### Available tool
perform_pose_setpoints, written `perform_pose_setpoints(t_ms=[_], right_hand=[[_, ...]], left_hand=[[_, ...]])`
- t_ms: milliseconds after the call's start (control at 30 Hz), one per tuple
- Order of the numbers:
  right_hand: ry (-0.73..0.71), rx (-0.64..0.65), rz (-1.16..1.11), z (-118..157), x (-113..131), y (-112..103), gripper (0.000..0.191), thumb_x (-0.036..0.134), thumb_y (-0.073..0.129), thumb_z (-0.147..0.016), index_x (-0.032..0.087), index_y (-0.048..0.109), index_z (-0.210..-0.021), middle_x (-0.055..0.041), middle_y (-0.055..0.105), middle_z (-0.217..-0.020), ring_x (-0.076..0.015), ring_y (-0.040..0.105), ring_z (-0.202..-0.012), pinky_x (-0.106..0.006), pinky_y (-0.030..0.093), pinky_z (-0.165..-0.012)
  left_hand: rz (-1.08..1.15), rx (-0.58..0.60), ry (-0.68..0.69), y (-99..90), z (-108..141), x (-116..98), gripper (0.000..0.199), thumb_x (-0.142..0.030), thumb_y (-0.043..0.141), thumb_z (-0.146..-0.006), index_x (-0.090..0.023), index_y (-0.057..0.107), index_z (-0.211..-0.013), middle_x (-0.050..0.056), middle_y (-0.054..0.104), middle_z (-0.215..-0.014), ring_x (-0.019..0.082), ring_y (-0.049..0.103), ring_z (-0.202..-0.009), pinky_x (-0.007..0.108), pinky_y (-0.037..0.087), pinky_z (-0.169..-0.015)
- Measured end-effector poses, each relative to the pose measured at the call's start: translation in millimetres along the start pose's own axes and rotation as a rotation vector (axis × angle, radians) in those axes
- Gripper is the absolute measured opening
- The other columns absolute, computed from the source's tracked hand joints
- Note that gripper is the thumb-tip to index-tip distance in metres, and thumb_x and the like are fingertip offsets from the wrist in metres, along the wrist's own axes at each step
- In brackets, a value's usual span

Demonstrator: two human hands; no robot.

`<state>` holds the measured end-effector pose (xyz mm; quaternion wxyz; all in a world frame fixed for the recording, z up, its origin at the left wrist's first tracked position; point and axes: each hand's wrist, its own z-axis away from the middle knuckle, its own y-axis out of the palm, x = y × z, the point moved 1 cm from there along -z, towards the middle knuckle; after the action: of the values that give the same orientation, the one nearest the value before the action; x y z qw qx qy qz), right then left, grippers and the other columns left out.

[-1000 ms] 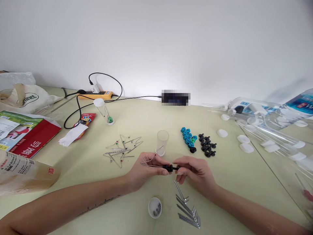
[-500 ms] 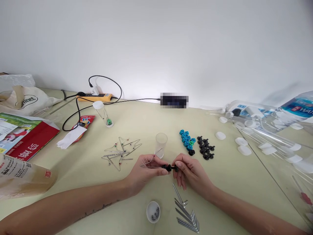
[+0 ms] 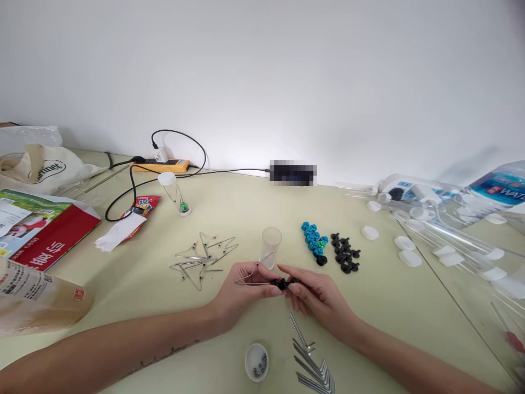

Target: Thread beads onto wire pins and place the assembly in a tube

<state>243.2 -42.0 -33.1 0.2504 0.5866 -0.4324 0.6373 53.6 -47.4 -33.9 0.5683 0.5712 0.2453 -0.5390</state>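
My left hand (image 3: pixel 241 287) is closed, pinching a bent metal wire (image 3: pixel 250 283) whose end runs into a black knob-like piece (image 3: pixel 279 284). Close against it, my right hand (image 3: pixel 318 293) grips a second small black piece (image 3: pixel 292 281) between thumb and fingers, with the forefinger stretched along the far side. The fingers partly hide where the two black pieces meet. Just beyond my hands stands a clear open tube (image 3: pixel 271 243). To its right lie blue ribbed knobs (image 3: pixel 310 235) with a green one among them, and several black winged pieces (image 3: pixel 344 251).
Bent wires (image 3: pixel 205 256) lie left of the tube. Nearer me are a small white cup (image 3: pixel 257 362) of metal bits and L-shaped hex keys (image 3: pixel 314 366). A capped tube (image 3: pixel 174 194), a drink cup (image 3: pixel 45 298), clear tubes (image 3: pixel 459 232) and white caps (image 3: pixel 369 232) are around.
The right hand's black piece has come closer to the knob in my left hand, narrowing the gap between them. My right forefinger has straightened out. The view has shifted slightly.
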Motion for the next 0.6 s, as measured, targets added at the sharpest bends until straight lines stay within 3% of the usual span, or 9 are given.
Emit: perform_pose_setpoints(t_ms=[100,200,333,600], right_hand=[[0.116,0.025,-0.139,-0.1,0.4,1.5,0.034,0.041,0.037,-0.095,0.022,0.045,-0.123,0.0035,0.054,-0.064,-0.0077,0.047,-0.043,-0.017,0.037,-0.039],[0.173,0.019,-0.242,0.0,0.2,2.4,0.026,0.046,0.039,-0.093,0.022,0.041,-0.103,0.0052,0.057,-0.059,-0.0066,0.045,-0.037,-0.014,0.03,-0.033],[0.233,0.023,-0.309,0.4,-4.1,3.5,0.029,0.049,0.043,-0.09,0.021,0.037,-0.084,0.0047,0.059,-0.054,-0.0066,0.047,-0.032,-0.012,0.028,-0.027],[0.213,0.036,-0.295,0.7,-6.7,3.5,0.038,0.053,0.037,-0.091,0.018,0.043,-0.079,0.0003,0.061,-0.054,-0.0055,0.044,-0.03,-0.012,0.025,-0.027]], left_hand=[[-0.036,0.007,0.001,0.2,0.5,-0.5,0.021,-0.02,0.079,-0.061,-0.014,0.068,-0.078,0.008,0.072,-0.087,0.019,0.065,-0.085,0.032,0.047,-0.083],[-0.033,0.012,-0.013,0.6,0.0,-0.2,0.021,-0.02,0.079,-0.061,-0.014,0.068,-0.078,0.008,0.072,-0.087,0.02,0.065,-0.086,0.033,0.047,-0.085],[-0.009,0.016,-0.025,1.0,-0.4,1.5,0.021,-0.02,0.079,-0.061,-0.013,0.068,-0.078,0.008,0.072,-0.087,0.02,0.066,-0.084,0.035,0.047,-0.085],[0.007,0.053,-0.026,1.8,0.0,1.8,0.02,-0.016,0.079,-0.061,-0.013,0.068,-0.077,0.007,0.072,-0.084,0.018,0.066,-0.081,0.03,0.048,-0.081]])
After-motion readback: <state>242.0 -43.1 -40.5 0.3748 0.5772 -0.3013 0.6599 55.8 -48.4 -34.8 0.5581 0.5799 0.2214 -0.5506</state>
